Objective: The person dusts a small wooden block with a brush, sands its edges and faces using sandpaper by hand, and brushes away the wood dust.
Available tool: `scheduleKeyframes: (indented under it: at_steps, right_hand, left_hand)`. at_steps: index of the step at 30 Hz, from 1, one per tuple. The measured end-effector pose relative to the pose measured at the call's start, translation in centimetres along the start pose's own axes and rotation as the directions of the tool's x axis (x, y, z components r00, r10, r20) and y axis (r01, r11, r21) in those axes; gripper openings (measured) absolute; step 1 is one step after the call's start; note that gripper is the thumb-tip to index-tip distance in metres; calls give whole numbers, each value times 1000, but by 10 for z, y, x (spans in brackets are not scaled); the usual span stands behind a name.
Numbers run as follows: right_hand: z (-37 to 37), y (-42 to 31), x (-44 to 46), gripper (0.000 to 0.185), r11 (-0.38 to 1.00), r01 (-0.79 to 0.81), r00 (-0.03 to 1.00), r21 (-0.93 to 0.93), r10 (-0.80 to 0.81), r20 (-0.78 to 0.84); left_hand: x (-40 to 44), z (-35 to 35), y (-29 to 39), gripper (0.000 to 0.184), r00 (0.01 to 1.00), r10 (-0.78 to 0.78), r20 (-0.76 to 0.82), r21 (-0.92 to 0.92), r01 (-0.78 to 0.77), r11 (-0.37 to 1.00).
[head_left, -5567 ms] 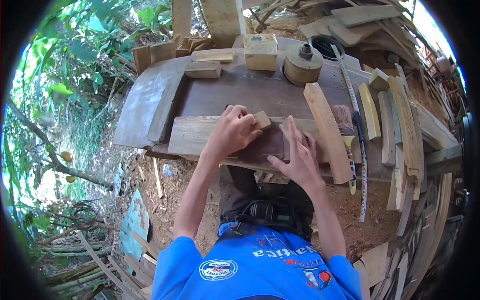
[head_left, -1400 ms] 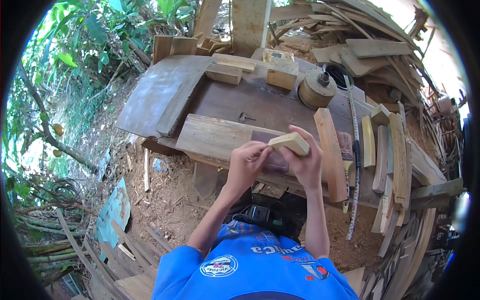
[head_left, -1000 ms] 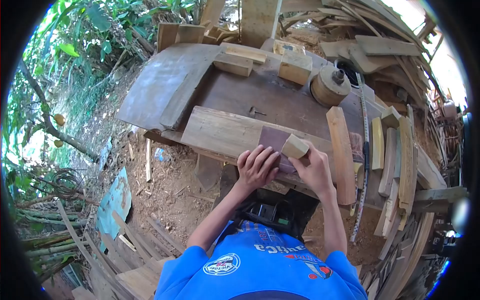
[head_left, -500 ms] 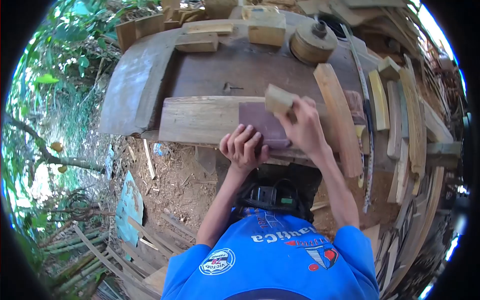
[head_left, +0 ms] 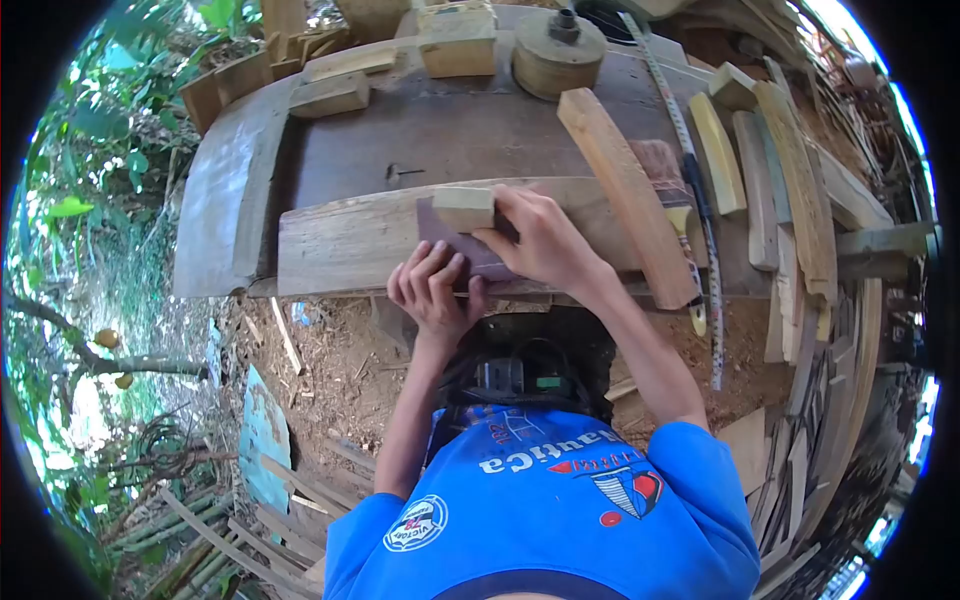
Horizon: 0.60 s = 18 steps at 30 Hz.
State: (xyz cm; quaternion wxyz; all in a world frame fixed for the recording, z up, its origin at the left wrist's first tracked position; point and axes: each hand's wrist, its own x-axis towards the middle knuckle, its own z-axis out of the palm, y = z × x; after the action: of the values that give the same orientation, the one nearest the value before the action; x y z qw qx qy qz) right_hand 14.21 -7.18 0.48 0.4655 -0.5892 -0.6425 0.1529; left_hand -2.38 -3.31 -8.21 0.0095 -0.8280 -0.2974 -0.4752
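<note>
My right hand [head_left: 535, 235] grips a small pale wooden block [head_left: 464, 208] by its right end, against a dark purplish sheet [head_left: 480, 256]. The sheet lies on a long light board [head_left: 350, 238] along the near edge of the bench. Near the sheet's lower left part, my left hand [head_left: 435, 290] has its fingertips on the sheet and its thumb beside the board's edge, pressing the sheet there. A curved wooden piece [head_left: 630, 195] lies across the board to the right of my right hand.
On the bench [head_left: 460, 140] stand a round wooden piece [head_left: 556, 62] and a squared block [head_left: 456, 45]. To the right lie a brush [head_left: 680, 220], a measuring tape [head_left: 675, 115] and several wood strips [head_left: 718, 155]. Leafy plants grow at the left.
The small block has moved left and down onto the sheet with my right hand. My left hand stays at the sheet's near edge. The camera view has shifted.
</note>
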Motion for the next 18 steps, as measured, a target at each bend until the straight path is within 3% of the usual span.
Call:
scheduleKeyframes:
  at_steps: [3, 4, 5, 6, 7, 8, 10, 11, 13, 15, 18]
  right_hand:
    - [2, 2, -7, 27, 999, -36, 999, -34, 36, 5]
    - [4, 3, -8, 27, 999, -24, 1000, -22, 24, -13]
    - [5, 5, -7, 28, 1000, -11, 999, -8, 10, -31]
    - [5, 5, -7, 31, 999, 32, 999, 15, -32, -34]
    - [4, 5, -7, 31, 1000, 13, 1000, 19, -13, -20]
    - [4, 5, -7, 31, 1000, -3, 1000, 25, 3, -4]
    - [2, 4, -7, 32, 1000, -12, 1000, 12, 12, 7]
    - [1, 4, -7, 32, 1000, -6, 1000, -7, 6, 3]
    - [16, 0, -9, 29, 1000, 16, 999, 14, -15, -37]
    - [7, 4, -5, 23, 995, 100, 992, -9, -100, -82]
    - [4, 1, -12, 25, 1000, -8, 1000, -29, 7, -26]
  left_hand:
    - [23, -28, 12, 18, 973, -118, 200, -155, 151, 976]
    - [38, -48, 9, 15, 930, -149, 337, -375, 278, 885]
    - [56, -64, 18, 20, 891, -349, 291, -605, 454, 654]
    - [85, -84, 21, 28, 972, -228, 51, -733, 191, 653]
    - [112, -114, 18, 34, 972, -159, -176, -698, -9, 716]
    - [140, -145, 14, 41, 916, -80, -392, -600, -188, 777]
    - [184, -188, 21, 43, 710, -95, -698, -393, -269, 879]
    - [197, -207, 22, 42, 672, -38, -740, -376, -366, 851]
    - [207, -230, 26, 40, 707, 126, -696, -420, -543, 727]
    - [204, -235, 31, 39, 698, 181, -693, -438, -608, 663]
    - [204, -233, 34, 37, 742, 202, -639, -479, -590, 651]
